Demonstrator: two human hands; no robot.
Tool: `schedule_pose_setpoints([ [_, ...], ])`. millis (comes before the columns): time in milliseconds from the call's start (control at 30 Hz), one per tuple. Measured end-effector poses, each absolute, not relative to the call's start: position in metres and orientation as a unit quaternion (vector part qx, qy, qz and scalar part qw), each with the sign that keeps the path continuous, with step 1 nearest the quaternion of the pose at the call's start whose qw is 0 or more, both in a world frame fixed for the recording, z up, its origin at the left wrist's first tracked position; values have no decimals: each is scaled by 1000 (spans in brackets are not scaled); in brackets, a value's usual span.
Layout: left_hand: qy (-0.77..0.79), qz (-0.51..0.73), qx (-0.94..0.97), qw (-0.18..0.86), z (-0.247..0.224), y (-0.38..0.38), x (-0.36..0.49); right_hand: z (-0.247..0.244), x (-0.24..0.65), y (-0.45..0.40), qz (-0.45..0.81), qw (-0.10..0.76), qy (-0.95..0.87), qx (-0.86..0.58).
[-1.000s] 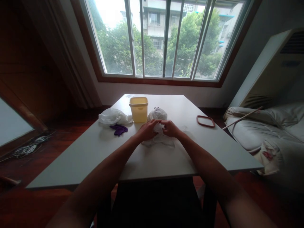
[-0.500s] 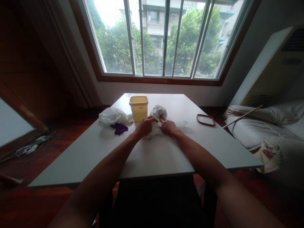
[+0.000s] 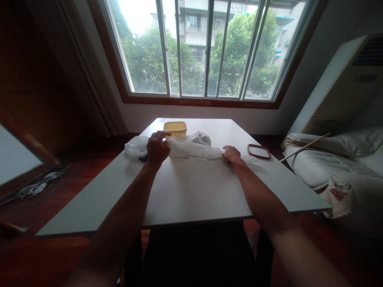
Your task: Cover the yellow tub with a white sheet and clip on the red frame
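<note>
A thin white plastic bag (image 3: 194, 149) is stretched sideways between my two hands above the table. My left hand (image 3: 158, 147) is closed on its left end, and my right hand (image 3: 231, 153) pinches its right end. Just behind the stretched part, a rounded grey-white bundle (image 3: 202, 138) rests on the table; whether it belongs to the same bag I cannot tell. A yellow tub (image 3: 175, 127) stands behind the bag, its lower part hidden. Left of my left hand lies another crumpled white bag (image 3: 135, 146), with a bit of purple cloth (image 3: 143, 158) showing.
The white table (image 3: 191, 191) has a reddish-brown rectangular ring (image 3: 259, 151) at its right side. Beyond the right edge are a pale cushioned seat (image 3: 311, 159) and a thin stick (image 3: 305, 146). A window is behind the table.
My hands have moved apart, left and right, drawing the white bag out wide. It now covers the tub's lower part, and my left hand hides most of the purple cloth.
</note>
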State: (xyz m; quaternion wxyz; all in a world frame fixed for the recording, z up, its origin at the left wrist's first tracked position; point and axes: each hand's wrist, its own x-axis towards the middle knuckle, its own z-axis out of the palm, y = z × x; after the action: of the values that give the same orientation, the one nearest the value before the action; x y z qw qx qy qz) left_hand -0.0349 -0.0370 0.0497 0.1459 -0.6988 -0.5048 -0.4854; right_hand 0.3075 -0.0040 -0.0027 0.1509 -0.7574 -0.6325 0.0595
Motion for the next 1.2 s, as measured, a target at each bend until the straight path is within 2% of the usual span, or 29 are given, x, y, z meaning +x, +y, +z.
schedule_pose_setpoints([
  [133,-439,-463,-753,159,55,-54,-14,11,306,-17,35,192,-667,-719],
  [267,-388,-408,-816,131,51,-73,21,20,291,-31,13,274,-728,-628],
  [433,-419,-321,-844,95,27,-71,43,17,273,-36,-21,317,-770,-553],
  [533,-497,-228,-835,69,7,-58,33,10,268,-36,-43,291,-793,-534],
  [700,-592,-111,-797,41,-10,-37,4,-2,257,-41,27,159,-851,-499],
  [800,-628,-112,-769,40,-10,-29,-5,-6,249,-41,70,112,-850,-510],
  [900,-669,-109,-735,-3,-8,-26,-6,-9,246,-37,71,104,-821,-557],
  [1033,-689,-119,-711,-72,-7,-25,-2,-8,250,-32,28,86,-780,-619],
  [1200,-682,-223,-666,-204,-5,-16,-3,-3,256,-27,-39,89,-741,-665],
])
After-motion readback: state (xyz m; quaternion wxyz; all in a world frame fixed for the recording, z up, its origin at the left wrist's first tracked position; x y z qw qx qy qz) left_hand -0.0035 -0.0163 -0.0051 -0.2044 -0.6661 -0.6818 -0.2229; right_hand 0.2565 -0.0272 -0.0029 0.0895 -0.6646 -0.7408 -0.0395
